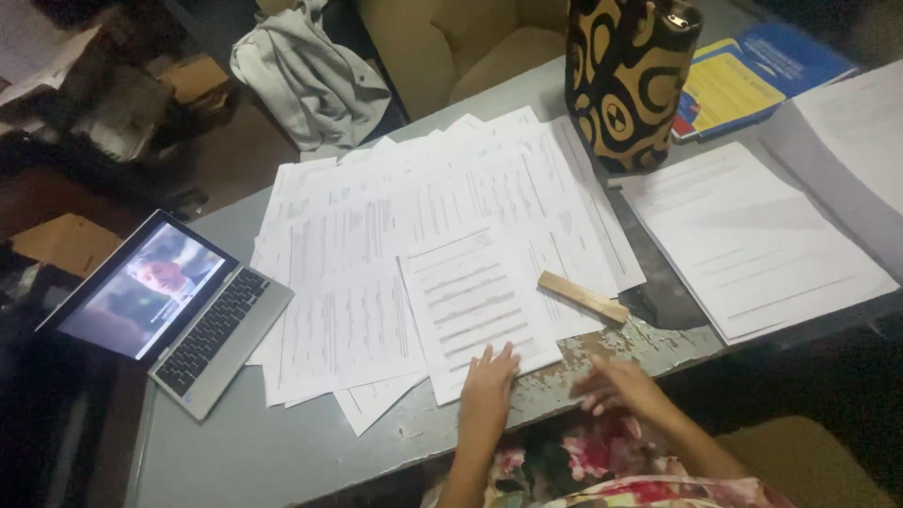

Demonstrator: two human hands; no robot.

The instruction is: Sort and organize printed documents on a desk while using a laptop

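While your left hand [487, 388] lies flat, pinning the front sheet [478, 306] to the tabletop [282, 452], your right hand [616, 386] rests open, empty, near the wooden block [582, 296].

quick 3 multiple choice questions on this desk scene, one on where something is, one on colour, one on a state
1. Where does the wooden block lie?
A. on the laptop keyboard
B. on the spread papers, right of the left hand
C. on the blue folder

2. What colours is the patterned bag?
A. black and tan
B. red and white
C. plain green

3. What state is the laptop in?
A. closed
B. open, screen dark
C. open, screen lit with a picture

Answers:
1. B, the block rests at the edge of the papers, up and right of the left hand.
2. A, black with tan swirls.
3. C, the lid is up and the screen glows.

The right hand is blurred at the desk edge.
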